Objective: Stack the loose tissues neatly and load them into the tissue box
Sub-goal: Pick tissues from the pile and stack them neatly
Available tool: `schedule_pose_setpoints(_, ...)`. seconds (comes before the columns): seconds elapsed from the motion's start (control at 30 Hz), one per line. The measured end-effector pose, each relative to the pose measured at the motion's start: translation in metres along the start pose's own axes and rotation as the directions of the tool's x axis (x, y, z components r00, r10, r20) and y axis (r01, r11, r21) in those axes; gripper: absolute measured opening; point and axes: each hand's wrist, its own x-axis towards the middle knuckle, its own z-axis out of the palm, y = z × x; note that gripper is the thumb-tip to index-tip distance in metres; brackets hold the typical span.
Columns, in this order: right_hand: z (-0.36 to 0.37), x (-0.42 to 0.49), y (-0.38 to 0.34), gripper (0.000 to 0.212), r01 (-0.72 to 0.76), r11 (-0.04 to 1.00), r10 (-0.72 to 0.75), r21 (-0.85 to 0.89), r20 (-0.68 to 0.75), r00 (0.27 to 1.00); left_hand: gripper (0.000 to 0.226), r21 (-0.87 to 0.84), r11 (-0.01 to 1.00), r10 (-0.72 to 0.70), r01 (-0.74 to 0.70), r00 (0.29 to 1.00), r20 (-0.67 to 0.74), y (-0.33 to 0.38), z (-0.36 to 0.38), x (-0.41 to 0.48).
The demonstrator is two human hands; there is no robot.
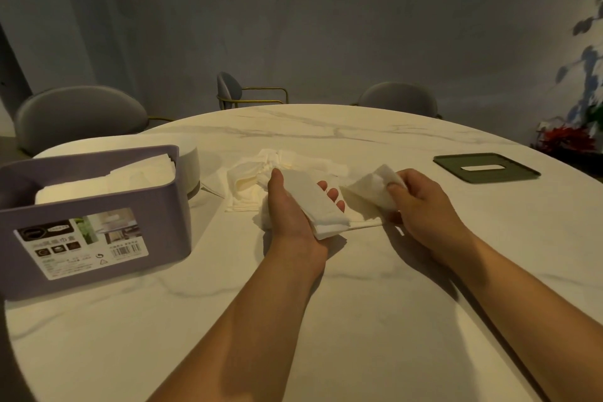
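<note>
Folded tissue [313, 202], diagonal (far-left, near-right), left hand [290, 217] gripping, right hand [421, 202] pinching loose tissue [372, 187]

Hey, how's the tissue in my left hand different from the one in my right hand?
The folded tissue is a flat, neat rectangle, while the loose tissue is rumpled and partly open. The folded tissue lies across the palm of the left hand; the loose tissue is pinched near its upper edge by the right hand, with its lower part trailing onto the marble table. Both are white.
</note>
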Motion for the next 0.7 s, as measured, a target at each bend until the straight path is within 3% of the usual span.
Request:
schedule_pose_setpoints(0.1, 0.0, -0.003, -0.002, 0.019, -0.207, 0.935, 0.204, 0.287, 0.042, 0.978, 0.058, 0.017, 1.0, -0.012, 0.011, 0.998, 0.061, -0.001, 0.001, -0.001)
schedule_pose_setpoints(0.17, -0.003, -0.004, -0.003, 0.021, -0.359, 0.79, 0.33, 0.497, 0.149, 0.932, 0.059, 0.048, 0.998, -0.039, 0.034, 0.994, 0.101, -0.001, 0.001, -0.002)
schedule_pose_setpoints(0.37, -0.011, 0.0, -0.015, 0.032, -0.587, 0.473, 0.55, 0.657, 0.301, 0.779, 0.061, 0.11, 0.991, -0.087, 0.073, 0.988, 0.131, -0.002, 0.001, -0.003)
schedule_pose_setpoints(0.43, -0.01, -0.001, -0.018, 0.019, -0.587, 0.463, 0.562, 0.664, 0.292, 0.774, 0.063, 0.132, 0.988, -0.098, 0.082, 0.988, 0.123, -0.002, 0.001, -0.003)
schedule_pose_setpoints(0.57, -0.012, -0.002, -0.021, 0.015, -0.607, 0.454, 0.575, 0.652, 0.306, 0.759, 0.057, 0.189, 0.976, -0.14, 0.112, 0.98, 0.139, -0.003, 0.002, -0.005)
schedule_pose_setpoints(0.7, -0.005, -0.01, -0.027, 0.012, -0.528, 0.638, 0.439, 0.56, 0.299, 0.847, 0.06, 0.176, 0.978, -0.143, 0.117, 0.979, 0.146, -0.004, 0.002, -0.004)
